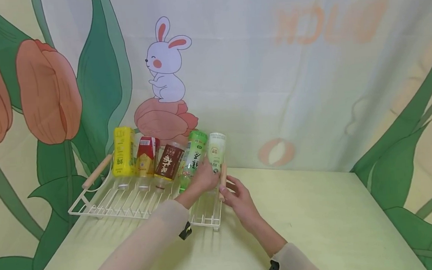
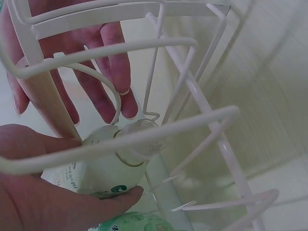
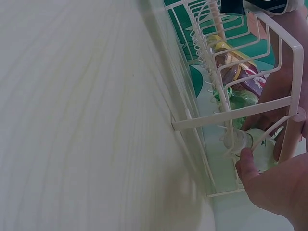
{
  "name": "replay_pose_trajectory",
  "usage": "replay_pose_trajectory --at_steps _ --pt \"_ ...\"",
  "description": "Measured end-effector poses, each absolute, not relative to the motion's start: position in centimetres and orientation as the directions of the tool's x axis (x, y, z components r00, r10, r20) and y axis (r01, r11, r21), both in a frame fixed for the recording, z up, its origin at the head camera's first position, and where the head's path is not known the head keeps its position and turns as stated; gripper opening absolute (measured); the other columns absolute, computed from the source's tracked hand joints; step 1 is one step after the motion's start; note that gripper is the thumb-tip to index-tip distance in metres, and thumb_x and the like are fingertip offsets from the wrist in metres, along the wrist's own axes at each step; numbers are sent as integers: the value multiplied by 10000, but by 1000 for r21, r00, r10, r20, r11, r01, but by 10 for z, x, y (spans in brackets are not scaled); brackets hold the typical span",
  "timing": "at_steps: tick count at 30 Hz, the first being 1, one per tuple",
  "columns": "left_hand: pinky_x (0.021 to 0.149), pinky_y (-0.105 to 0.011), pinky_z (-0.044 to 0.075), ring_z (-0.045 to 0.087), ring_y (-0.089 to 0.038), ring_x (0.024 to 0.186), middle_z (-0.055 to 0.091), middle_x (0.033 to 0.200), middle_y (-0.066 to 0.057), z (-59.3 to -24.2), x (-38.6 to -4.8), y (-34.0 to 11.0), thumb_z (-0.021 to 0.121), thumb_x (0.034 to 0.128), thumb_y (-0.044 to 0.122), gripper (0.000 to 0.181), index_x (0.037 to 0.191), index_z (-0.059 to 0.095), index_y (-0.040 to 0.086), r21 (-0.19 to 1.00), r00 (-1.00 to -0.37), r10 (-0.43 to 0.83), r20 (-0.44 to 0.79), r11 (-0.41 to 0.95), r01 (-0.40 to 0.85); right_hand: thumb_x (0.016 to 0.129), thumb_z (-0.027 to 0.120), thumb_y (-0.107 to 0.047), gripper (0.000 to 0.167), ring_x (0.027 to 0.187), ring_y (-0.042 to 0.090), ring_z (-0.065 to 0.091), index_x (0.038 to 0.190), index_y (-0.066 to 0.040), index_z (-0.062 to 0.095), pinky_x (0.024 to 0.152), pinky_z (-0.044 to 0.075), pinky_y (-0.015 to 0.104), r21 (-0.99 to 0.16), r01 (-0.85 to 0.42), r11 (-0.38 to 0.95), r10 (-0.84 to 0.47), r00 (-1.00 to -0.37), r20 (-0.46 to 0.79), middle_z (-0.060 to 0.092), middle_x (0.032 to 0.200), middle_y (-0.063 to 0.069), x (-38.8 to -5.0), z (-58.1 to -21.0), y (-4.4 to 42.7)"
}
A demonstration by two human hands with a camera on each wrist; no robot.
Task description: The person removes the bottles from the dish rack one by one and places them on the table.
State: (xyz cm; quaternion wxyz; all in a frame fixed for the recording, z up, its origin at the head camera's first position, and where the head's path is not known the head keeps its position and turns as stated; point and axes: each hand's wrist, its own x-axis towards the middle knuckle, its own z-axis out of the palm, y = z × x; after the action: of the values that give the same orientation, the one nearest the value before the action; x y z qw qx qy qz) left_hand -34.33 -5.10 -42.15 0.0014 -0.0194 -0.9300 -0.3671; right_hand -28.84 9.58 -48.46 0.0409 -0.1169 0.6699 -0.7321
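White wire, one rack (image 1: 107, 213) on the surface (image 1: 317, 219): two wooden handles (image 1: 97, 172), five bottles (image 1: 123, 151), necks near! Left grip (image 1: 205, 176) clasps the pale bottle (image 1: 217, 144) at the right end; right grip (image 1: 243, 202), fingers loose, touches the right handle (image 1: 224, 175). Big characters: 茶 on the green bottle (image 1: 197, 146), 梅 on the brown bottle (image 1: 168, 160); the red bottle's (image 1: 146, 155) print reads too small.

Pale yellow-green tabletop (image 1: 317, 211) is filling the lower foreground. Behind it a creased, printed backdrop (image 1: 250, 87) is hanging, showing orange tulips (image 1: 50, 95) at left, green leaves (image 1: 392, 161) at both sides. White rabbit (image 1: 166, 82) is sitting on a pinkish bloom (image 1: 159, 120); blurred orange lettering (image 1: 318, 25) is running upper right.
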Motion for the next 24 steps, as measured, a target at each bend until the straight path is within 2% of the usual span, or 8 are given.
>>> replay_pose_trajectory --at_steps 2,6,11,20,24 --pt "922 -477 570 607 -355 1130 535 1363 -279 -422 -343 -50 689 1031 203 803 1633 218 -43 686 -1000 25 6 727 22 1077 649 -211 600 1352 431 559 1600 -44 405 1022 565 422 -990 -93 -105 -217 -969 115 461 1558 279 -288 -484 96" --pt "862 -454 579 625 -351 1073 568 1300 -273 -422 -344 -49 691 1029 210 840 1645 178 -43 699 -1000 18 -8 715 7 1079 645 -202 597 1370 486 528 1599 -35 405 1026 563 431 -989 -100 -110 -219 -968 122 464 1558 282 -288 -482 95" --pt "805 -425 572 620 -315 993 593 1180 -220 -424 -346 -48 700 1013 174 805 1620 222 -51 714 -1000 31 3 700 24 1081 642 -210 598 1379 496 519 1601 -39 403 1025 562 433 -989 -106 -102 -220 -967 126 453 1570 286 -288 -482 96" --pt "915 -497 568 606 -375 1099 533 1301 -294 -421 -344 -49 678 996 98 812 1618 186 -76 714 -999 21 32 699 38 1070 657 -179 603 1325 451 581 1591 -15 403 968 592 378 -990 -98 -101 -238 -964 119 484 1538 303 -294 -483 101" --pt "951 -529 556 605 -411 1119 518 1311 -314 -418 -342 -51 676 992 87 776 1593 219 -90 702 -996 24 85 708 77 1056 681 -193 661 1309 397 605 1600 3 362 994 582 390 -993 -87 -77 -236 -966 103 493 1528 305 -296 -483 103"
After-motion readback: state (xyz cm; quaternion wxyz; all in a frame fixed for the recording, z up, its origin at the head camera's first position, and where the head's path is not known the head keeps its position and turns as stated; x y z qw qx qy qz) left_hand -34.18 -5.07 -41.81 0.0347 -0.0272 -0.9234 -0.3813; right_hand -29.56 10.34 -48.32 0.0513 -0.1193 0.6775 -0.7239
